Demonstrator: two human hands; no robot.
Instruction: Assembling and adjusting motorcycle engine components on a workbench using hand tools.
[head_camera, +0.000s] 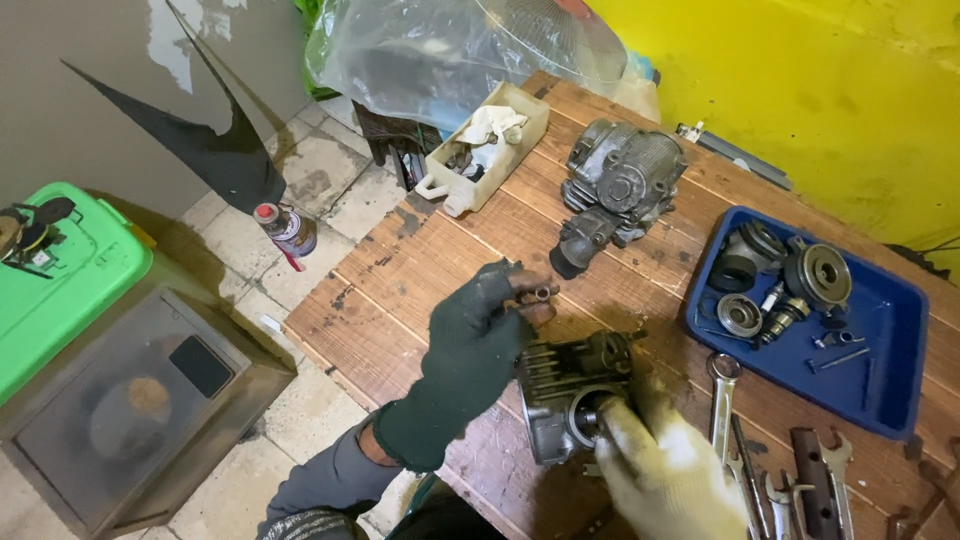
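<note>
Two gloved hands on a finned engine cylinder at the near edge of the wooden counter (420, 250).

Cylinder (572, 392): grey cast metal, grimy, cooling fins along the top, round bore facing the camera. Left hand (478, 345), dark green glove, rests on the finned side; its fingertips pinch a small metal tube (541, 293). Right hand (668, 470), pale yellow glove, fingers curled closed at the bore mouth; what it grips cannot be told. Cylinder head (620, 185) lies beyond; blue tray (885, 385) of parts to the right, spanners (722, 405) beside it.

Grey finned engine cylinder (572, 392), tilted, on wooden table (420, 270)
</note>
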